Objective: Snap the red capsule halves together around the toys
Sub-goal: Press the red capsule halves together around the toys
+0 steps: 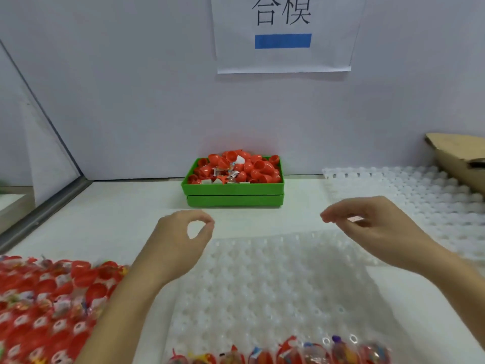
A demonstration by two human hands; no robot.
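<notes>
White table: red capsule halves (pixel 236 168) lie beyond both empty hands (pixel 181 240).

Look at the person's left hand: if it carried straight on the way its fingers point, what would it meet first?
The left hand points forward and slightly right, over bare white table. The first thing in that line looks like the green tray of red capsule halves, though depth is hard to judge.
</notes>
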